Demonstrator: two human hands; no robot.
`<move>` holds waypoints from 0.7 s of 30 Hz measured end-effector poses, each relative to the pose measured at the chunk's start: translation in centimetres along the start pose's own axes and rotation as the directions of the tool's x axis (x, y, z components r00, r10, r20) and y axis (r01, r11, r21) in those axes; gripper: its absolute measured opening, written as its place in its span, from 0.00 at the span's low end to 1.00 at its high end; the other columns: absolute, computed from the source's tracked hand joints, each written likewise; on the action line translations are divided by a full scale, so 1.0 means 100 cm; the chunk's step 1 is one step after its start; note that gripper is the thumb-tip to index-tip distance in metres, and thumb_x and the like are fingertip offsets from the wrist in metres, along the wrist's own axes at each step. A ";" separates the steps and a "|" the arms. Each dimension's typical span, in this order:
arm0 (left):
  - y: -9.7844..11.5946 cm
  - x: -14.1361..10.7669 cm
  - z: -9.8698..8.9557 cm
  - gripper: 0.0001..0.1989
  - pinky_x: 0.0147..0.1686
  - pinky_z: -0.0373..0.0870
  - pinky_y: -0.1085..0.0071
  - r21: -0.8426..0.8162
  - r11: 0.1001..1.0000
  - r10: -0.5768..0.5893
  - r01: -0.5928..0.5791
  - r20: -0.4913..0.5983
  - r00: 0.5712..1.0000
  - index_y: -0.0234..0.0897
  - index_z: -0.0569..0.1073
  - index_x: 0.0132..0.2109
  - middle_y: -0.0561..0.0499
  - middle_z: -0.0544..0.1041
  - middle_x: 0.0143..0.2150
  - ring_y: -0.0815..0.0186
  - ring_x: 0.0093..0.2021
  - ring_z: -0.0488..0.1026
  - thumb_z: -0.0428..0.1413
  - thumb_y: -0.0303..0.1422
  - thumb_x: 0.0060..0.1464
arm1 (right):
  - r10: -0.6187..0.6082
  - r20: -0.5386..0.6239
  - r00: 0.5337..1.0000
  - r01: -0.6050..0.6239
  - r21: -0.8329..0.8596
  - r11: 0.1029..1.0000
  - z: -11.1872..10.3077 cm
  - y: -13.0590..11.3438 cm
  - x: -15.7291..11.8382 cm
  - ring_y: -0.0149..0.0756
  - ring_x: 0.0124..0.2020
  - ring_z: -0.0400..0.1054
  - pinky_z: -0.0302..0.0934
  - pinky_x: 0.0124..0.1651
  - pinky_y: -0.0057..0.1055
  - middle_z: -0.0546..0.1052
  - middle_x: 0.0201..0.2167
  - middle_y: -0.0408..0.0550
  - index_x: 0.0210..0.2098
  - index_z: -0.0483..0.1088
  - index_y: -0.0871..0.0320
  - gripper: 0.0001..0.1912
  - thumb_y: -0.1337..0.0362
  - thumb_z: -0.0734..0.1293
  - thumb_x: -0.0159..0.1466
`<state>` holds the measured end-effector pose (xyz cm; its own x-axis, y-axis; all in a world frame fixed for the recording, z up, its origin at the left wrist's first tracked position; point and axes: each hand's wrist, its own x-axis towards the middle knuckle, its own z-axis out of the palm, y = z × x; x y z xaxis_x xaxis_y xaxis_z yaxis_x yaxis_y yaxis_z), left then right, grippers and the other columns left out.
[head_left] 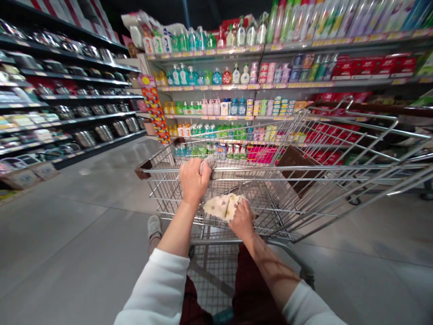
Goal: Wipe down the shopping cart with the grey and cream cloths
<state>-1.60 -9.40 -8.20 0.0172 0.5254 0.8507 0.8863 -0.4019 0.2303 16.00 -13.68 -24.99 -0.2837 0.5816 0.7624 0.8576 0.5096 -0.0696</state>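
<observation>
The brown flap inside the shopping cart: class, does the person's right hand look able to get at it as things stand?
Probably not yet: the right hand grips a spotted cloth outside the cart's wire wall; the brown flap lies inside.

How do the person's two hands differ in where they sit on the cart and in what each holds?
The left hand sits higher, closed over the cart's top rail, with a bit of grey cloth under its fingers. The right hand is lower, against the basket's near wire wall, gripping a pale spotted cloth. The left forearm reaches further forward; the right stays closer to the body. Both are bare, with white sleeves pushed up, and both touch the shopping cart.
</observation>
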 end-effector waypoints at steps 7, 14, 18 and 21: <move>-0.001 -0.001 0.002 0.14 0.39 0.55 0.64 -0.001 1.000 -0.006 0.006 0.000 1.000 0.40 0.68 0.36 0.47 0.72 0.34 0.60 0.38 0.67 0.41 0.37 0.65 | 0.088 0.349 0.933 -0.208 0.323 0.923 -0.014 -0.011 -0.048 0.27 0.37 0.68 0.62 0.43 0.22 0.75 0.34 0.43 0.36 0.75 0.55 0.09 0.67 0.64 0.59; -0.003 -0.003 0.004 0.15 0.40 0.55 0.64 -0.017 1.000 -0.011 0.010 -0.017 1.000 0.40 0.69 0.36 0.47 0.72 0.34 0.60 0.38 0.67 0.41 0.37 0.65 | 0.420 0.581 0.697 -0.685 0.364 0.631 -0.069 0.014 -0.086 0.27 0.27 0.65 0.58 0.30 0.21 0.72 0.26 0.43 0.33 0.70 0.61 0.21 0.48 0.60 0.63; -0.002 -0.004 0.003 0.15 0.40 0.55 0.63 -0.018 1.000 -0.014 0.014 -0.035 0.999 0.40 0.69 0.36 0.47 0.72 0.34 0.60 0.38 0.66 0.41 0.38 0.65 | 0.713 0.377 0.592 -0.800 0.381 0.463 -0.103 0.027 -0.060 0.29 0.30 0.65 0.59 0.32 0.23 0.72 0.30 0.45 0.38 0.69 0.62 0.25 0.43 0.62 0.61; -0.001 -0.004 0.002 0.14 0.40 0.55 0.63 -0.021 1.000 -0.012 0.012 -0.025 1.000 0.40 0.68 0.36 0.47 0.72 0.34 0.60 0.38 0.67 0.41 0.38 0.65 | 0.827 -0.062 0.559 -0.696 0.506 0.509 -0.129 0.029 -0.018 0.28 0.31 0.65 0.60 0.35 0.24 0.72 0.31 0.45 0.39 0.68 0.62 0.26 0.43 0.67 0.58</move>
<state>-1.65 -9.44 -8.66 -0.0053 0.5116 0.8592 0.8767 -0.4110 0.2501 24.55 -21.41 -18.33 0.5771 0.7071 0.4086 0.4166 0.1755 -0.8920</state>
